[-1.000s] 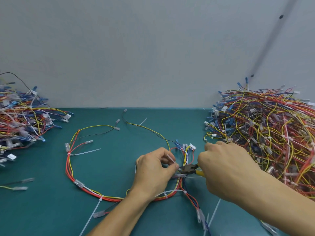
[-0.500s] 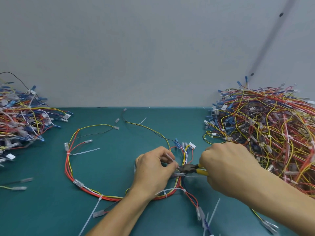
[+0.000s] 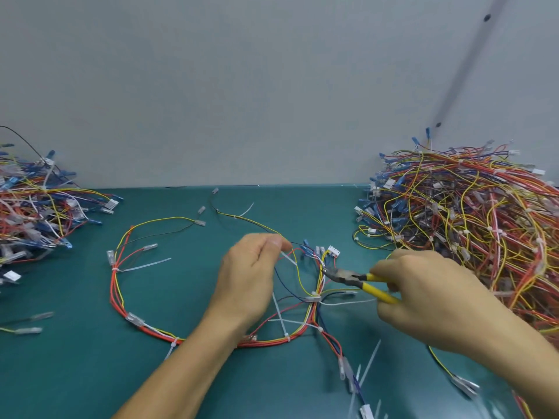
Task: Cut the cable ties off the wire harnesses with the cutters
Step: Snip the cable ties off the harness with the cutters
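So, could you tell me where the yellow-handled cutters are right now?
In the head view, the yellow-handled cutters are right of centre, gripped by the right hand, their nose at the wires just below the white plastic connector.

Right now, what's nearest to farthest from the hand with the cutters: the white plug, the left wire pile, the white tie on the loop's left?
From the right hand:
1. white plug, just beyond the cutters tip.
2. white tie, on the harness loop left side.
3. left wire pile, farthest left of all.
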The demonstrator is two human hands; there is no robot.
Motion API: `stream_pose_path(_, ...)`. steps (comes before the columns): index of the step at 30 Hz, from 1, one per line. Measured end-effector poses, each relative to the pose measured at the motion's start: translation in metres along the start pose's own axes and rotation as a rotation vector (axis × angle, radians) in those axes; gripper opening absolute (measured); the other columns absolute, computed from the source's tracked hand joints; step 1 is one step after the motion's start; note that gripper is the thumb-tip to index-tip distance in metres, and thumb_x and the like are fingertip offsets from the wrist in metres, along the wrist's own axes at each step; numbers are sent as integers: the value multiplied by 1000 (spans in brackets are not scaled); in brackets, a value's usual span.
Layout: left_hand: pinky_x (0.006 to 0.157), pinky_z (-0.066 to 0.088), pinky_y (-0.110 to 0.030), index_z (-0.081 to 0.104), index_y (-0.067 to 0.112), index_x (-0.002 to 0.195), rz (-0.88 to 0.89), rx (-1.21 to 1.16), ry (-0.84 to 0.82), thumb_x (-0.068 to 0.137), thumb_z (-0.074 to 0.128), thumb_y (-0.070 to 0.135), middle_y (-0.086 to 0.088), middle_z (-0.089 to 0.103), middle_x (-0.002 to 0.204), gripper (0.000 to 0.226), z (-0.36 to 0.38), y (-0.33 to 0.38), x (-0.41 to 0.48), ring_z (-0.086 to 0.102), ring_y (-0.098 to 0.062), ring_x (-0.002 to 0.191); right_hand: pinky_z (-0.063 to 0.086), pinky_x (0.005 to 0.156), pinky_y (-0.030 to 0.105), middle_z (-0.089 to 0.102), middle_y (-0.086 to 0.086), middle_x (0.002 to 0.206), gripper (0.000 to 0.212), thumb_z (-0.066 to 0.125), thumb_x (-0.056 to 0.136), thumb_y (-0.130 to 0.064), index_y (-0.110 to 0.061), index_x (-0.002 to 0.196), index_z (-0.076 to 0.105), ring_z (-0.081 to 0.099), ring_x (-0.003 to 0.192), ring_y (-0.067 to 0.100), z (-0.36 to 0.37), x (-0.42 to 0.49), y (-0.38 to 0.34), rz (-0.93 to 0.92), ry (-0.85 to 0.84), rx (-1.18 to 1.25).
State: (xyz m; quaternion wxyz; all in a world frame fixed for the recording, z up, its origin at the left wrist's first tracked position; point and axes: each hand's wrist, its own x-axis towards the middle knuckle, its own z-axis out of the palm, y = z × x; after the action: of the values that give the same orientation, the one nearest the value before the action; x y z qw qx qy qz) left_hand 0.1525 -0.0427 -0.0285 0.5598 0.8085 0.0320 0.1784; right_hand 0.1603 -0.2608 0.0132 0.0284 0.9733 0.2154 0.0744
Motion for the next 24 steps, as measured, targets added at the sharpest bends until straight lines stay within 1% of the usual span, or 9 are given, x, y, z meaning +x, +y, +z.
stream_pose_path(3, 74, 36, 1, 71, 24, 96, 152, 79, -43, 98, 46, 19, 20, 66, 90, 25, -11, 20, -7, 57, 12, 89, 49, 77, 32, 49, -12, 90, 33, 47, 76, -49, -34, 104, 54, 55, 96, 14, 6, -13, 0, -16, -18, 39)
stream_pose_path(5, 66, 38, -3, 69, 27, 97, 182, 109, -125, 99, 45, 21, 19, 61, 69, 25, -16, 27, -13, 59, 4, 76, 47, 77, 31, 48, -13, 92, 34, 47, 77, -51, -35, 107, 53, 54, 96, 12, 7, -21, -2, -18, -59, 37)
stream_pose_path(8, 53, 33, -10, 67, 27, 87, 194, 249, -255, 95, 50, 14, 24, 50, 50, 23, -20, 20, -19, 48, 1, 52, 43, 71, 28, 44, -14, 96, 35, 44, 78, -54, -38, 110, 49, 52, 98, 9, 2, -33, -3, -42, -74, 15)
stream_pose_path(12, 56, 35, -9, 70, 38, 87, 130, 342, -420, 79, 65, 2, 24, 57, 67, 37, -31, 1, -16, 49, -1, 56, 38, 71, 28, 36, -14, 98, 47, 42, 79, -56, -41, 124, 39, 49, 109, 9, -7, -44, -11, -28, -128, -33)
stream_pose_path(16, 60, 34, -6, 74, 37, 94, 183, 432, -554, 75, 78, 13, 22, 59, 76, 30, -40, -8, -7, 52, 3, 65, 30, 69, 30, 30, -9, 99, 48, 43, 83, -53, -32, 127, 37, 47, 114, 15, -15, -46, -27, -19, -171, -149)
stream_pose_path(18, 63, 33, -5, 75, 33, 97, 253, 440, -607, 74, 80, 20, 22, 59, 76, 26, -37, -9, -8, 52, 8, 68, 29, 67, 30, 34, -8, 95, 43, 54, 79, -50, -31, 117, 49, 53, 105, 19, -14, -47, -38, -45, -131, -121)
stream_pose_path(20, 68, 33, -3, 75, 30, 99, 326, 424, -665, 75, 80, 27, 20, 58, 78, 25, -28, -10, -12, 52, 10, 72, 28, 53, 29, 48, -5, 72, 36, 82, 44, -44, -29, 73, 65, 61, 65, 25, -7, -48, -42, -79, -74, -102)
stream_pose_path(22, 71, 34, -4, 75, 30, 99, 371, 381, -681, 76, 78, 28, 15, 60, 80, 23, -18, -12, -17, 52, 11, 74, 21, 45, 27, 47, 1, 51, 43, 84, 15, -29, -19, 47, 58, 49, 39, 26, -2, -50, -42, -68, 0, -98)
stream_pose_path(24, 72, 37, -7, 75, 30, 97, 356, 306, -656, 78, 77, 24, 10, 65, 82, 20, -12, -14, -20, 54, 9, 75, 20, 44, 28, 45, 3, 47, 43, 83, 11, -20, -15, 43, 55, 45, 35, 27, 6, -52, -43, -15, 8, -140)
